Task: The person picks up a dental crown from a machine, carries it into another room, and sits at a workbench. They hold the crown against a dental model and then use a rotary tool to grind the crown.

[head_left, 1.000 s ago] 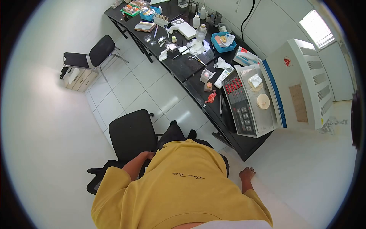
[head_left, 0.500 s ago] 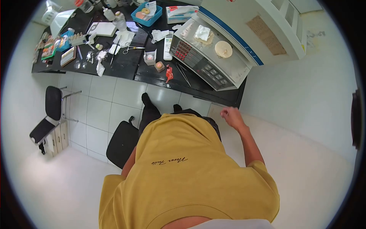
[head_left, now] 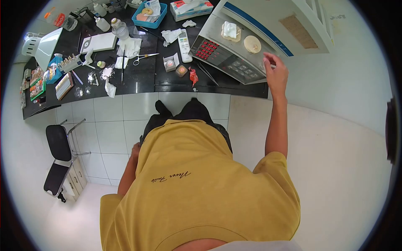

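Note:
My right hand (head_left: 277, 72) is raised at the front right corner of a white benchtop machine (head_left: 234, 50), its fingers loosely bent and apart with nothing in them. Just left of the fingertips, a round cream-coloured disc (head_left: 252, 44) lies on the machine's ledge. Beside that disc sits a folded white pad (head_left: 230, 30) on a beige square. The sloping front panel carries red displays (head_left: 207, 49) and dark buttons. My left hand (head_left: 136, 149) hangs low by my hip, partly covered by the yellow shirt, and its fingers are hidden.
On the black bench (head_left: 142, 81) lie tweezers (head_left: 208, 74), a red wrapper (head_left: 193, 77), a white remote control (head_left: 184, 45), scissors (head_left: 144, 58) and crumpled tissues. A blue basket (head_left: 149, 23) stands farther back. A black chair (head_left: 58, 144) is at the left, and a wall borders the right.
My right hand has risen from below the bench edge to the machine's corner. My left hand has come into view at my hip. The view has shifted, and the nearby black seat is out of sight.

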Demonstrator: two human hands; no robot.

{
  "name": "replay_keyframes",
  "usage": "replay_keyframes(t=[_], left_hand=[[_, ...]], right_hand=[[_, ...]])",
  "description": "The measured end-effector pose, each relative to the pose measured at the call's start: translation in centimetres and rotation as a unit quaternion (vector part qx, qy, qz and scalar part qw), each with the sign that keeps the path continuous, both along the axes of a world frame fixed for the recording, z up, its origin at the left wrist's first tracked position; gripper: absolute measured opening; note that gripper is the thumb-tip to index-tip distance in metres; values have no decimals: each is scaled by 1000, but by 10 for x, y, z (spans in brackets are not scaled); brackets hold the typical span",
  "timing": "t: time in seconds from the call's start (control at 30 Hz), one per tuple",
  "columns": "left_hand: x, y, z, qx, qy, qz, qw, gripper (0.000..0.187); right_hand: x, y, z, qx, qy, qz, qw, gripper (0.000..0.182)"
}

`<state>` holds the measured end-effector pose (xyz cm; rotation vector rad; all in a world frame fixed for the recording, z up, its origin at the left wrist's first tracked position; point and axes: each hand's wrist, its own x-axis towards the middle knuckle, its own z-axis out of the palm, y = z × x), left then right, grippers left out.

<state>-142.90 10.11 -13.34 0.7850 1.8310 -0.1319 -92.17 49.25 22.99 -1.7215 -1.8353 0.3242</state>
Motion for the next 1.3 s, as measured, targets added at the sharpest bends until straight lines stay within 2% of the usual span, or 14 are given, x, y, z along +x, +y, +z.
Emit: replay_keyframes(t=[0.03,0.13,0.23,0.3,0.37,0.4,0.5,0.6,0.67,0.77,0.83,0.93,1.03,1.3], left_hand=[[-4,4,12,-3,-1,-2,1000,35],[-20,20,28,72,-79,200,974,22],[-20,41,36,99,-73,245,962,24],[-14,55,44,84,-43,235,967,24],[-9,59,38,124,-80,247,958,25],[-7,53,19,194,-94,238,947,28],[-3,45,-4,250,-117,166,947,34],[-3,27,-67,269,-76,123,952,39],[-2,27,-70,277,-69,114,951,40],[1,41,-20,261,-64,144,952,38],[-2,52,9,209,-153,188,947,37],[0,59,14,161,-137,237,948,37],[4,70,30,146,-108,216,959,34],[16,80,40,166,-140,248,944,32]], right_hand=[[-4,2,-1,3,-4,-17,1000,17],[-8,13,-11,32,-48,-31,998,17],[-12,23,-21,25,-45,-33,998,20],[-16,27,-24,25,-57,-43,997,21],[-18,31,-28,26,-68,-53,996,22],[-19,33,-30,28,-76,-66,995,24],[-21,39,-32,22,-90,-85,992,27],[-20,42,-35,15,-108,-92,990,28],[-18,45,-36,16,-121,-91,988,27],[-18,45,-36,17,-101,-90,991,25],[-19,44,-32,4,-73,-95,993,25],[-18,43,-30,-16,-73,-98,992,26],[-17,42,-27,-18,-65,-82,994,26],[-8,43,-21,4,-38,-101,994,22]])
